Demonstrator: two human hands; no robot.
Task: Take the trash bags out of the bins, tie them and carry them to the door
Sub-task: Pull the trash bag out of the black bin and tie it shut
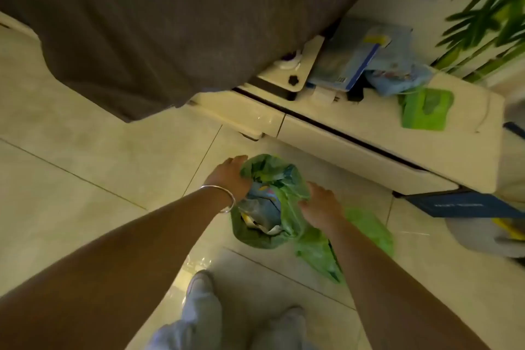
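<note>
Grip: green trash bag [270,202] is held at its open rim by both hands. Left hand [230,176] is curled over the rim at 10 o'clock; right hand [321,204] pinches the film at 3 o'clock. The bag stands on the tiled floor [85,156], just in front of the white cabinet [355,148]; paper and wrappers are visible inside. A second green bag [341,247] lies at 4 o'clock. Judged: thin, soft, slippery film, light load; rim is best gathered for tying.
</note>
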